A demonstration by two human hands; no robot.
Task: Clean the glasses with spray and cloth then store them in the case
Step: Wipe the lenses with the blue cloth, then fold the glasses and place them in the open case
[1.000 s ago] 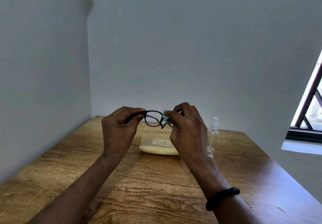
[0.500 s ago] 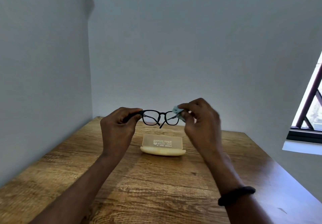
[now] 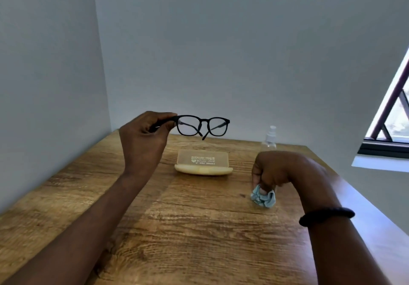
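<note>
My left hand [image 3: 143, 138] pinches the left temple of the black-framed glasses [image 3: 202, 125] and holds them in the air above the table, lenses facing away. Below them lies the pale yellow case [image 3: 203, 164], closed, with printed text on its lid. My right hand [image 3: 278, 169] is down at the table on the right, fingers shut on the crumpled light blue cloth [image 3: 263, 198], which touches the wood. The clear spray bottle [image 3: 270, 139] stands behind that hand, its lower part hidden by it.
The wooden table [image 3: 188, 229] fills a corner between a grey wall on the left and one at the back. A window with a dark frame [image 3: 389, 134] is at the right edge. A black band is on my right wrist.
My right hand left the glasses and dropped down to the right onto the table, taking the cloth with it. My left hand keeps the glasses raised, slightly higher.
</note>
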